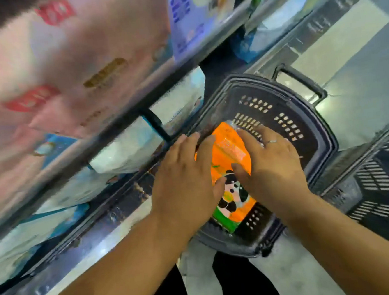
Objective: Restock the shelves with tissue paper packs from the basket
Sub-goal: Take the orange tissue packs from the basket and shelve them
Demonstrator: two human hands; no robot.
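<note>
An orange tissue pack (230, 153) with a panda picture and a green end lies in the dark plastic basket (313, 122) on the floor. My left hand (184, 178) grips its left side, fingers over the top edge and thumb on the panda face. My right hand (270, 162), with a ring, grips the right side, thumb pressed on the orange face. The basket holds no other pack that I can see. The shelves (107, 129) rise on the left, stocked with pink packs (64, 64) above and white-blue packs (127, 148) below.
A second dark basket (385, 184) stands on the floor to the right. The first basket's handle (300, 79) lies folded out at its far side. Pale packs (200, 12) fill the upper shelf farther along. My legs (224, 286) show at the bottom over grey floor.
</note>
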